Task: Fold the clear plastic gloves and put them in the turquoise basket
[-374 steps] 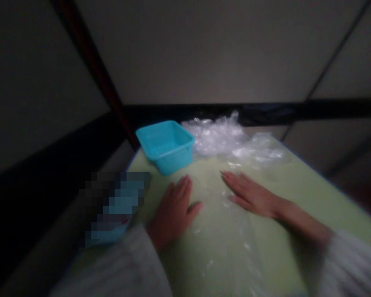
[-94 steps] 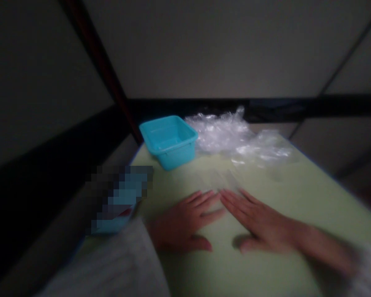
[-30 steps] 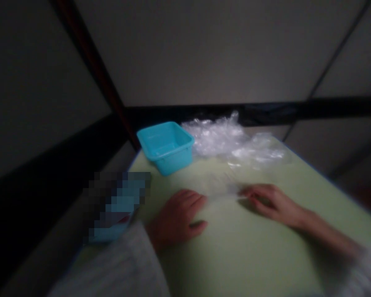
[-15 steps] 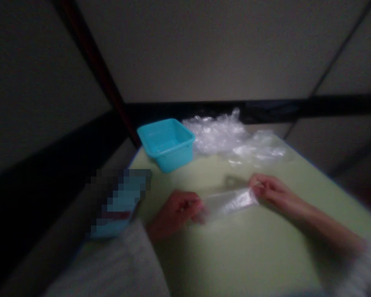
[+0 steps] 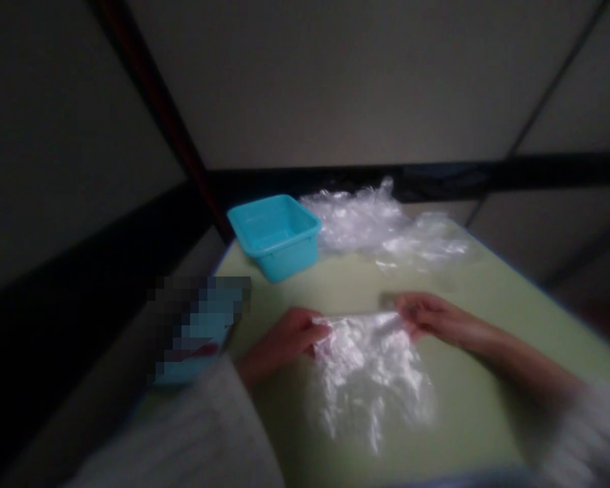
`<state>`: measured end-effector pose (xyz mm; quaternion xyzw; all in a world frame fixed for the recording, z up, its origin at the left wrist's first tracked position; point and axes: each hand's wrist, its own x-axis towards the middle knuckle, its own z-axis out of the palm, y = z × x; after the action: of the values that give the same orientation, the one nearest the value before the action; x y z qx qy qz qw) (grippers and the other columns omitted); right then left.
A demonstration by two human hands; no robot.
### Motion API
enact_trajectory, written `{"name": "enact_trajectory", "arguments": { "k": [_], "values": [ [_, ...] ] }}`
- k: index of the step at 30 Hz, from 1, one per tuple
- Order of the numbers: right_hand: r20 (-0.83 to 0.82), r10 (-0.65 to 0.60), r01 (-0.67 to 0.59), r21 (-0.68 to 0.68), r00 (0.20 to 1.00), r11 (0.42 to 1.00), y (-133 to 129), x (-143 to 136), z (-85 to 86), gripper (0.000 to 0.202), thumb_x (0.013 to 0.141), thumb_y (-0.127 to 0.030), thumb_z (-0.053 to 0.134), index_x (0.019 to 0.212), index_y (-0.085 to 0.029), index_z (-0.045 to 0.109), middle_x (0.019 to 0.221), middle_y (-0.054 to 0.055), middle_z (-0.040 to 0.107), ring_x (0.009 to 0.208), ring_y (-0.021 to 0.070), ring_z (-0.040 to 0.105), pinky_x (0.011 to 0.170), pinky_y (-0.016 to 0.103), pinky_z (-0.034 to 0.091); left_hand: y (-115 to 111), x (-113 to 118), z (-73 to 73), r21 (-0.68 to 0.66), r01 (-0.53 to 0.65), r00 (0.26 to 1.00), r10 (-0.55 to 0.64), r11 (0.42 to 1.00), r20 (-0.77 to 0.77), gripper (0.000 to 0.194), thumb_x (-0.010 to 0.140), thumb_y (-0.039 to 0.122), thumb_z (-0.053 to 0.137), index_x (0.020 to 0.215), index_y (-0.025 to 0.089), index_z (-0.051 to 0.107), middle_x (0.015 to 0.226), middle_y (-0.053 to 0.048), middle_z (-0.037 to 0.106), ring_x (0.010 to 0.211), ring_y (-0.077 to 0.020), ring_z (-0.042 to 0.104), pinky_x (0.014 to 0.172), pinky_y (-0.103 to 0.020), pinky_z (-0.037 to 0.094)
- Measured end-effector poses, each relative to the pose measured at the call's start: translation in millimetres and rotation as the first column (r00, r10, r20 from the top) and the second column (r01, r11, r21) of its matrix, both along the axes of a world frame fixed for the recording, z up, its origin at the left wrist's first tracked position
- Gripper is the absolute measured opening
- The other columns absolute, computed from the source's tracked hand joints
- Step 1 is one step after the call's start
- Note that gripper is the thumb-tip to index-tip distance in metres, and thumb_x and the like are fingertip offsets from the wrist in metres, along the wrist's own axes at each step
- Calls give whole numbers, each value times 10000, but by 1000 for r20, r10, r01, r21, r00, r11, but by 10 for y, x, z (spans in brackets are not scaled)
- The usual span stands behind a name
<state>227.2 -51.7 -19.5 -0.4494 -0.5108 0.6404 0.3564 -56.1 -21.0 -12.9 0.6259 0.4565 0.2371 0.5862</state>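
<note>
A crinkled clear plastic bag (image 5: 371, 373) is stretched between my two hands over the pale green table (image 5: 468, 420). My left hand (image 5: 297, 332) pinches its upper left corner, thumb on top. At the upper right corner, my right hand (image 5: 421, 315) grips the edge with its fingers closed. The bag's lower part spreads toward me, shiny and wrinkled. Beyond my hands lies a heap of similar clear plastic (image 5: 358, 220), and a turquoise plastic basket (image 5: 289, 247) stands to its left, with no contents that I can make out.
At the table's left edge is a pixelated light-blue flat item (image 5: 208, 325), its kind hidden by the blur. Grey partition panels (image 5: 335, 81) rise behind the table and on the left. The picture is dim and somewhat blurred.
The plastic was a narrow, taut strip between my hands; now it is spread wide and hangs toward me. My right hand has moved slightly left, closer to my left hand.
</note>
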Motion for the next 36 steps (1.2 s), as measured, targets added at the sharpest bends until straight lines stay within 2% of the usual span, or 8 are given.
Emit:
{"name": "enact_trajectory", "arguments": {
  "k": [4, 7, 10, 15, 22, 36],
  "values": [
    [132, -6, -7, 100, 991, 995, -33, -80, 106, 245, 748, -379, 655, 798, -148, 589, 699, 6, 621, 607, 109, 596, 585, 242, 514, 23, 0, 15, 36, -8, 1000, 9, 999, -14, 217, 649, 343, 654, 659, 128, 626, 600, 0, 613, 555, -127, 573, 510, -206, 434],
    [216, -15, -21, 164, 976, 986, -38, -152, 172, 317, 682, -429, 720, 738, -155, 571, 599, -26, 590, 527, 94, 538, 532, 240, 480, 46, -6, 2, 59, -20, 1000, 21, 998, -19, 201, 635, 322, 664, 665, 126, 634, 582, 6, 601, 528, -115, 552, 493, -199, 416],
    [273, -9, -43, 184, 962, 982, -11, -182, 162, 375, 624, -471, 753, 687, -157, 556, 552, -35, 579, 482, 92, 514, 478, 234, 442, 69, -19, -28, 79, -37, 999, 39, 996, -25, 191, 630, 312, 670, 642, 127, 623, 548, 11, 586, 497, -104, 525, 470, -189, 391],
    [280, -6, -43, 171, 960, 984, 9, -183, 127, 401, 605, -495, 758, 639, -155, 549, 522, -32, 574, 458, 89, 515, 453, 224, 422, 88, -35, -67, 89, -43, 998, 46, 995, -32, 206, 625, 320, 665, 584, 131, 594, 511, 5, 584, 467, -108, 524, 462, -199, 396],
    [287, -29, -24, 179, 958, 984, -32, -198, 196, 391, 636, -496, 742, 594, -153, 558, 498, -24, 569, 450, 80, 507, 457, 219, 428, 74, -40, -57, 71, -52, 998, 54, 996, -36, 223, 641, 345, 652, 600, 133, 599, 550, -18, 630, 514, -139, 585, 490, -221, 439],
    [257, -20, -22, 160, 966, 987, -20, -154, 125, 384, 673, -509, 713, 603, -156, 580, 504, -18, 586, 450, 81, 531, 463, 213, 461, 82, -56, -54, 73, -39, 998, 42, 997, -43, 302, 709, 418, 608, 593, 140, 607, 540, -11, 616, 519, -144, 585, 481, -216, 435]
  ]
}}
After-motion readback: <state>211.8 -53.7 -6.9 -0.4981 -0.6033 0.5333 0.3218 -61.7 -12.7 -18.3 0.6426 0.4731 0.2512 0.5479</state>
